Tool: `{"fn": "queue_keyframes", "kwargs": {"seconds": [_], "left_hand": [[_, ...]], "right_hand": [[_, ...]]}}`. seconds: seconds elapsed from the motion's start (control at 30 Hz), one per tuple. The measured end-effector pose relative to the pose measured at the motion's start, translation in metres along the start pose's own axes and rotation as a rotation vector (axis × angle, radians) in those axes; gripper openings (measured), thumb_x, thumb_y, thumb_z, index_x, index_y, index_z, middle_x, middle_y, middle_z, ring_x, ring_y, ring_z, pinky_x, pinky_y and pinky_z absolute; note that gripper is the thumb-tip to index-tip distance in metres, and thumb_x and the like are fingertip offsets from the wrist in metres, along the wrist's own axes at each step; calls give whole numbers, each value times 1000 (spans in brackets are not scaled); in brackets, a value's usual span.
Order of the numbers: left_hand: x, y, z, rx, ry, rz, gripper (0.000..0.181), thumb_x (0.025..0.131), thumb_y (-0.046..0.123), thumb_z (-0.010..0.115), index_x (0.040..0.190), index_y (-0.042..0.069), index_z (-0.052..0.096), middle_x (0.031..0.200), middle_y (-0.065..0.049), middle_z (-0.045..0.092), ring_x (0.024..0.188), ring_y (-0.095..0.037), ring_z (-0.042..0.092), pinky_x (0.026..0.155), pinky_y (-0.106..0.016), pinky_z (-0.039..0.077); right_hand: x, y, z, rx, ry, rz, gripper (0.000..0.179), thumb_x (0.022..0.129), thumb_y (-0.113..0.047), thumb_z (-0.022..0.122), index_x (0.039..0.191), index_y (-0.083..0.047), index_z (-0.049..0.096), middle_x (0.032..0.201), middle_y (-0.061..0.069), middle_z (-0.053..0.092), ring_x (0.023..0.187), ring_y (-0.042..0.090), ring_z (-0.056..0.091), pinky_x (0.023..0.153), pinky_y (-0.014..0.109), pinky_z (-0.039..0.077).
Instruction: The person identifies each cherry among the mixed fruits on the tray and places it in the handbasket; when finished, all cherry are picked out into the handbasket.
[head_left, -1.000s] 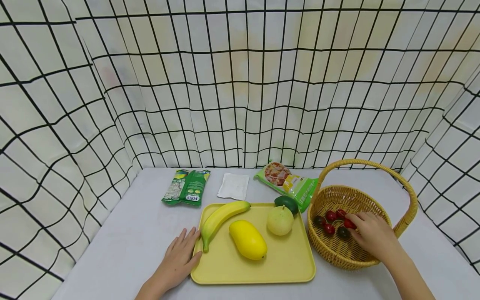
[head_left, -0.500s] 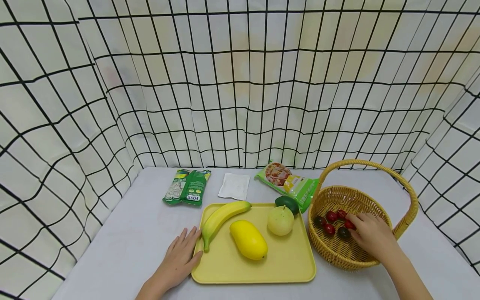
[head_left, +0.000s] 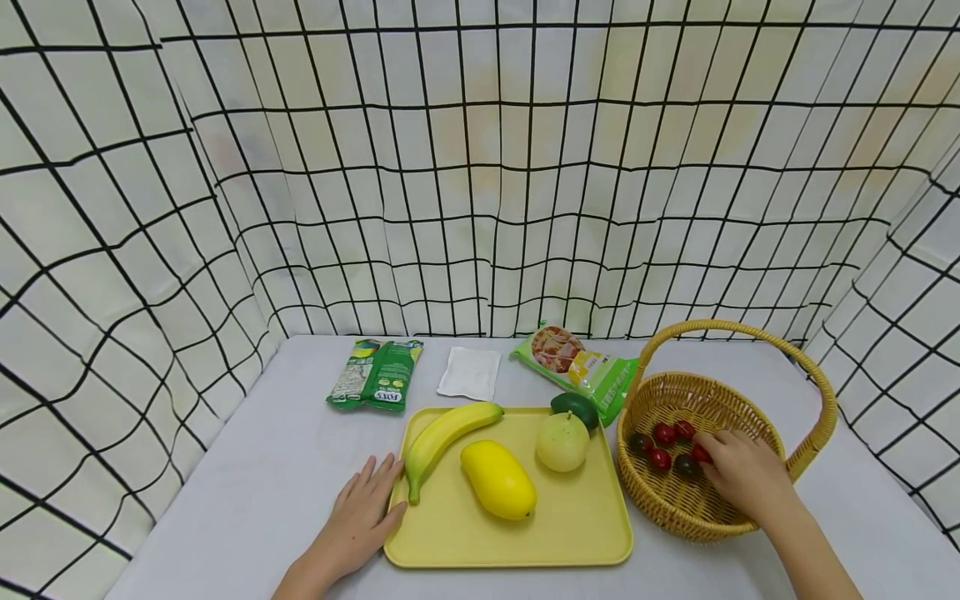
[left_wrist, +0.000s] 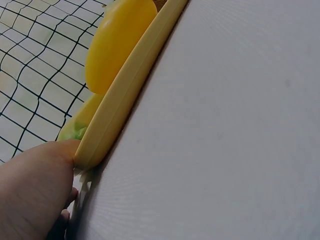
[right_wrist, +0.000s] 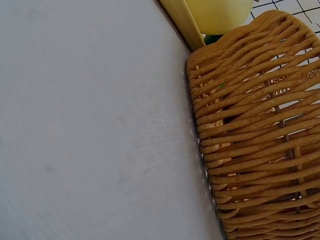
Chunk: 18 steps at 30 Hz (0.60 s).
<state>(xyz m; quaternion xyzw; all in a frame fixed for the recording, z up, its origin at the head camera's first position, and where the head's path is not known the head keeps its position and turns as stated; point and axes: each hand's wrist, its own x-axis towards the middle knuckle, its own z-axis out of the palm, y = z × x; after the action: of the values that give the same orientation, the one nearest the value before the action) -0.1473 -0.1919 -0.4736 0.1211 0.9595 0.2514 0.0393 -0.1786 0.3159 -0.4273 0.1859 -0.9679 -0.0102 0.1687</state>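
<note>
My left hand (head_left: 360,515) lies along the left edge of the yellow tray (head_left: 570,533), fingers straight, thumb at the rim. A banana (head_left: 442,437), a yellow mango (head_left: 497,481) and a pale green round fruit (head_left: 562,442) rest on the tray, with a dark green avocado-like fruit (head_left: 576,408) at its back right corner. Inside the wicker basket (head_left: 675,517), my right hand (head_left: 746,473) pinches a red cherry (head_left: 701,453) between thumb and fingers. Several red cherries and dark round fruits (head_left: 686,466) lie beside it. Only the basket's outer wall (right_wrist: 260,135) shows in the right wrist view, not the hand.
Behind the tray lie a green snack packet (head_left: 377,375), a white square sachet (head_left: 469,373) and a green food bag (head_left: 577,367). The basket's tall handle (head_left: 738,327) arches over its opening. White cloth with black grid lines (head_left: 480,167) encloses the table's back and sides.
The right hand stays in the basket at the red cherry, with only a slight shift of its fingers. The left hand remains at the tray.
</note>
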Motion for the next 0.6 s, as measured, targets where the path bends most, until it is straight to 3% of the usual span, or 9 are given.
{"fn": "queue_keyframes", "kwargs": {"seconds": [0.17,0.6], "left_hand": [[0,0,0,1,2,3,61,95,39,45,144,6,28,149,-15,23,137,-36,8,107,-56,6],[0,-1,1,-3,9,6,60,95,37,46,144,6,28,148,-15,23,137,-36,8,106,-56,6]], "right_hand": [[0,0,1,7,-31,10,30,72,-14,77,97,-5,65,78,4,60,78,29,59,60,46,48],[1,-1,2,24,-17,3,34,71,-15,77,101,-3,64,80,6,62,75,29,59,60,46,49]]}}
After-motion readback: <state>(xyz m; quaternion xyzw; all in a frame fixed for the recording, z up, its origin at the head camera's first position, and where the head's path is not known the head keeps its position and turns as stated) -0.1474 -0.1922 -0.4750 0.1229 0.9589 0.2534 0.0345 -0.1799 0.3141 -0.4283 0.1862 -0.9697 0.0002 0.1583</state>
